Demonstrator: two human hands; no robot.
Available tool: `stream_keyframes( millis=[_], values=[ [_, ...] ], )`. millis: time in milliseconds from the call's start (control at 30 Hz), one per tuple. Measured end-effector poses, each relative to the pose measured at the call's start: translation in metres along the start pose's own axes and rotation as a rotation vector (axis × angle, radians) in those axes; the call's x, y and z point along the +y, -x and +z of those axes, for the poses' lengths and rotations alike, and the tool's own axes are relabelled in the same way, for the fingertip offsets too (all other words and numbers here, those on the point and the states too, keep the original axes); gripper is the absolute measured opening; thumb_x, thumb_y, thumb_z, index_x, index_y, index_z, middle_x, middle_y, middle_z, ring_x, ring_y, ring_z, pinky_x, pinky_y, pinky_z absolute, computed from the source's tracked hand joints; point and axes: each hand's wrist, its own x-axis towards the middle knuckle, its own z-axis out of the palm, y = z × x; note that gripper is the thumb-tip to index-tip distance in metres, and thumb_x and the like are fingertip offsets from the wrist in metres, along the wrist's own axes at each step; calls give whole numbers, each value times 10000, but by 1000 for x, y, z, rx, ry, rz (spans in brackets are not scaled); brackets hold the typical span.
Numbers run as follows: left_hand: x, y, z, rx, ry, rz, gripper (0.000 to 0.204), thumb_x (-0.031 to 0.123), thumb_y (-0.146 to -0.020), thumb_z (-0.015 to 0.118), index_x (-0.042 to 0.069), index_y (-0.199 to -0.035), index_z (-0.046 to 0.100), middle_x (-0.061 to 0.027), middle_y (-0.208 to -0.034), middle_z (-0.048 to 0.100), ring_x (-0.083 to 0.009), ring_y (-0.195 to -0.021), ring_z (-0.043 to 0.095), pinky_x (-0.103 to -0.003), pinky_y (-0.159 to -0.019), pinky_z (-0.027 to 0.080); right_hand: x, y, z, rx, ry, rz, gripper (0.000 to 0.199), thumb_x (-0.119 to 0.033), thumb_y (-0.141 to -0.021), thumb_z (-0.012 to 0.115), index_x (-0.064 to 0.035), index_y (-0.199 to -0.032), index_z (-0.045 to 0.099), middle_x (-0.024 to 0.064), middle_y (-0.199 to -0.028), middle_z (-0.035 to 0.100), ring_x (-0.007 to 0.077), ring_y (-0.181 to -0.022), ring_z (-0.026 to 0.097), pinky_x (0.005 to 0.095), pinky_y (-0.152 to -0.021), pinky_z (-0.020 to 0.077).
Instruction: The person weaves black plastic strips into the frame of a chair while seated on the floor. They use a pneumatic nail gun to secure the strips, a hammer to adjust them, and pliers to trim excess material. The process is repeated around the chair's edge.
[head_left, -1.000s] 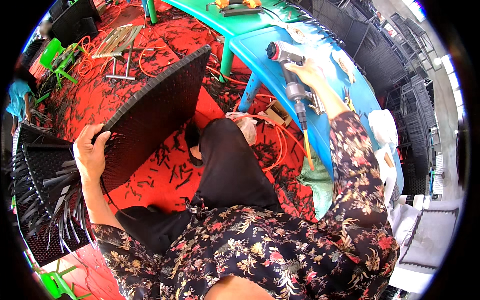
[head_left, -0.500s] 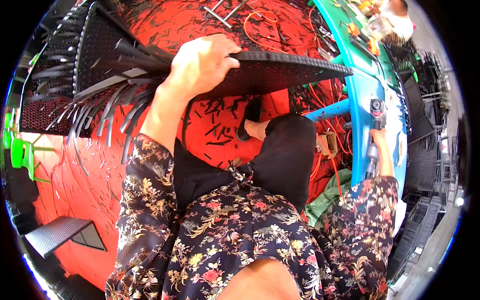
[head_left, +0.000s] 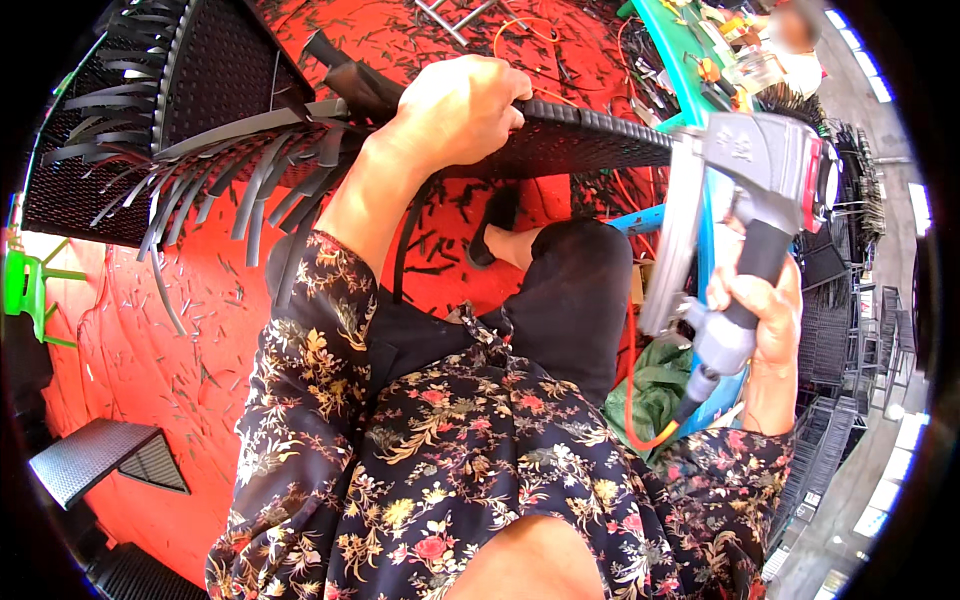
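My left hand (head_left: 462, 112) is closed over the top edge of a black woven wicker panel (head_left: 585, 150), which stands tilted in front of my lap. Loose flat black strips (head_left: 265, 165) fan out from the panel's left side, beside my wrist. On the right, my right hand (head_left: 775, 310) is wrapped round the dark grip of a grey air staple gun (head_left: 755, 150), raised off the table. An orange hose (head_left: 637, 435) runs from the base of its handle. The gun is apart from the panel.
A green-and-blue table (head_left: 680, 75) runs along the right, with another person (head_left: 800, 65) at its far end. Dark strip scraps litter the red floor (head_left: 240, 350). Another woven piece (head_left: 215, 90), a green chair (head_left: 30, 290) and a grey woven piece (head_left: 90, 460) are at left.
My right hand has lifted the staple gun off the table and brought it up toward me. My left hand has shifted slightly right with the panel still in its hold.
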Motion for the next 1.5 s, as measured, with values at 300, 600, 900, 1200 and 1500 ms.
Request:
stream_keyframes(
  millis=[300,600,900,1200,1500],
  values=[
    [11,-5,-3,-74,91,-56,208,57,-705,686,25,-910,675,-152,-832,661,-339,-820,636,-406,-731,504,-14,-10,66,-175,-160,104,202,-88,-659,677,4,-799,563,71,-693,572,159,-579,579,285,-566,467],
    [11,-6,6,0,104,32,231,5,-657,657,8,-888,667,-203,-786,634,-373,-791,622,-418,-708,502,-6,-14,70,-194,-114,109,257,-110,-685,686,-7,-877,550,65,-709,560,158,-589,574,287,-567,463],
    [24,-1,27,10,86,45,218,15,-667,675,9,-885,661,-200,-778,633,-369,-797,628,-417,-702,504,5,-5,61,-168,-98,186,305,-112,-695,673,2,-946,542,60,-705,561,152,-581,577,281,-565,462],
    [32,-6,23,-64,107,-10,173,6,-642,535,15,-768,653,-204,-753,634,-369,-799,634,-422,-740,508,8,-7,63,-148,-34,164,182,-157,-723,642,-2,-791,577,68,-676,571,144,-572,573,274,-553,456],
    [16,-13,21,-66,145,-11,212,48,-660,590,27,-857,666,-190,-784,646,-346,-810,640,-422,-716,506,6,0,40,-118,-304,-19,229,-135,-735,642,46,-823,533,105,-676,544,177,-563,554,304,-547,469]
  ],
)
